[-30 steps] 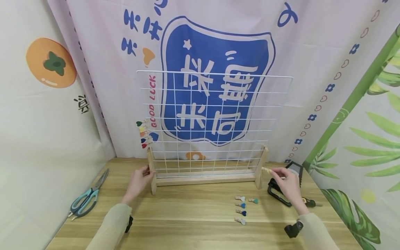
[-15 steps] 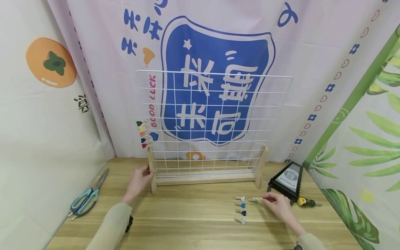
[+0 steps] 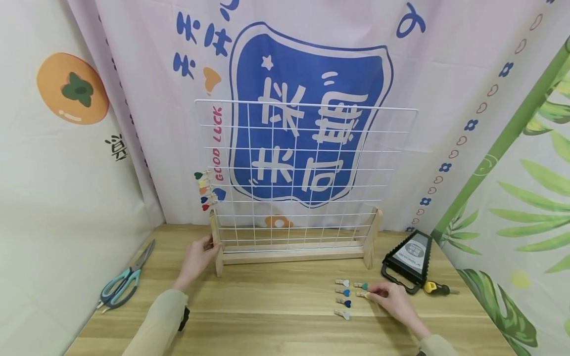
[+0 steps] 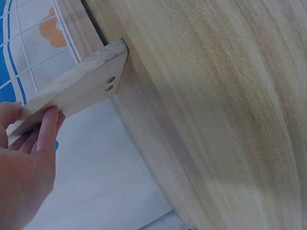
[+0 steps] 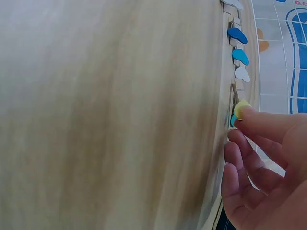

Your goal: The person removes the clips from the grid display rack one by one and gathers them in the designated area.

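Nearest the person, the right hand (image 3: 394,301) lies low on the wooden table (image 3: 276,326), its fingertips (image 5: 249,115) pinching a small wooden clip with a yellow heart (image 3: 363,294); the right wrist view shows that yellow heart (image 5: 242,105) just under the index finger, touching or almost touching the tabletop. The clip sits at the right edge of a loose group of heart clips (image 3: 344,298) lying flat on the table, with a teal-hearted one (image 3: 361,286) just beside it. It looks like the clip is either being set down among the others or being gripped for lifting; the frames alone do not settle which. If it is to go on the grid, the next move would call for squeezing its tail to open the mouth and carrying it up to a wire. Farther back on the other side, the left hand (image 3: 197,257) grasps the left wooden foot (image 4: 72,93) of the stand, fingers curled on its edge, apparently steadying it. Above the stand rises the white wire grid (image 3: 307,168), with a column of coloured clips (image 3: 204,190) already fastened along its left edge. Scissors (image 3: 124,279) lie far left, a black case (image 3: 407,262) and a screwdriver (image 3: 438,288) right.
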Action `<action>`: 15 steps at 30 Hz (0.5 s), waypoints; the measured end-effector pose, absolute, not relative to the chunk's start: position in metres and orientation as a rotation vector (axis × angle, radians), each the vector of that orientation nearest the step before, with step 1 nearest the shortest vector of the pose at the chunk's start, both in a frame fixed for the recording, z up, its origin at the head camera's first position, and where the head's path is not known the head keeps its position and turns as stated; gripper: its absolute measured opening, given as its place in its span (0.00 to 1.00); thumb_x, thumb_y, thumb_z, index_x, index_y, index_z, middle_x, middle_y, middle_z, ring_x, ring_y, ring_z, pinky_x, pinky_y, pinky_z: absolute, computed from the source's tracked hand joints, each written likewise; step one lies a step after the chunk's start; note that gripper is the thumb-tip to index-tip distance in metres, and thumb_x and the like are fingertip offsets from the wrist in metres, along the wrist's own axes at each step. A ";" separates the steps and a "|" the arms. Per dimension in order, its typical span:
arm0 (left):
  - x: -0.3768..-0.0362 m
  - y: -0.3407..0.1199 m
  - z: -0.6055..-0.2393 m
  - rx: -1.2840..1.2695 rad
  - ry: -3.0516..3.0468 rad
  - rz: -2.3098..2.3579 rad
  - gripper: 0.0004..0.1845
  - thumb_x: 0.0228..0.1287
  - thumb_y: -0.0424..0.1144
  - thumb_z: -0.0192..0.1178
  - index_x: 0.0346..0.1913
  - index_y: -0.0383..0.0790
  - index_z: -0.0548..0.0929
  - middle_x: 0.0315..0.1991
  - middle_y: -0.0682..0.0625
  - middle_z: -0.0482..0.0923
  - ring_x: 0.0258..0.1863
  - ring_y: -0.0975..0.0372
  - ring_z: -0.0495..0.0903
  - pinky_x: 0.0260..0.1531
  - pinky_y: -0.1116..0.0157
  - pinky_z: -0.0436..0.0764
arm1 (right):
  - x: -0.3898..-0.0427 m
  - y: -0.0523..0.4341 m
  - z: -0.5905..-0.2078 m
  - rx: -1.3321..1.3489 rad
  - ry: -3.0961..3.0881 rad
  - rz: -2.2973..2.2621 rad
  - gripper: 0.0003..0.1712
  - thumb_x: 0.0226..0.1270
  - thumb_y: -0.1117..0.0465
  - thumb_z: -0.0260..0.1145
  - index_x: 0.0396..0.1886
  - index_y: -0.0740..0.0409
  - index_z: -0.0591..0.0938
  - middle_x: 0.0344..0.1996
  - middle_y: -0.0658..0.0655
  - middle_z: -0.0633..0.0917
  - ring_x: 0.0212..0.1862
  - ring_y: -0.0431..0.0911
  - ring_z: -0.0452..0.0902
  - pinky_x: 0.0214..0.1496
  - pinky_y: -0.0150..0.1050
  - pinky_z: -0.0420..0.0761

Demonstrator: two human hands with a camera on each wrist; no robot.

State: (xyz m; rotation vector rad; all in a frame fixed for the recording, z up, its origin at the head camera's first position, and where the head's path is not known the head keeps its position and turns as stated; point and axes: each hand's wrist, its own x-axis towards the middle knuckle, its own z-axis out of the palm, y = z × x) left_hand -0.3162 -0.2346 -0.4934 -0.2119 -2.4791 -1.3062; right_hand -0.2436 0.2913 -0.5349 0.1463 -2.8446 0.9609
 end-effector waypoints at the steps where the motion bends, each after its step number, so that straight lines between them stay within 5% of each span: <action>1: -0.316 -0.235 -0.493 -0.212 -2.479 -1.307 0.15 0.67 0.27 0.60 0.53 0.20 0.79 0.49 0.26 0.82 0.50 0.39 0.84 0.47 0.54 0.88 | -0.244 0.291 -0.536 0.147 -2.850 0.952 0.03 0.56 0.61 0.76 0.31 0.52 0.89 0.33 0.50 0.90 0.29 0.27 0.73 0.30 0.24 0.75; 15: -0.315 -0.235 -0.492 -0.215 -2.490 -1.306 0.15 0.67 0.28 0.60 0.53 0.19 0.79 0.48 0.26 0.83 0.50 0.39 0.84 0.48 0.54 0.88 | -0.243 0.289 -0.535 0.174 -2.878 0.905 0.03 0.55 0.61 0.76 0.30 0.49 0.90 0.28 0.47 0.86 0.25 0.29 0.66 0.27 0.25 0.69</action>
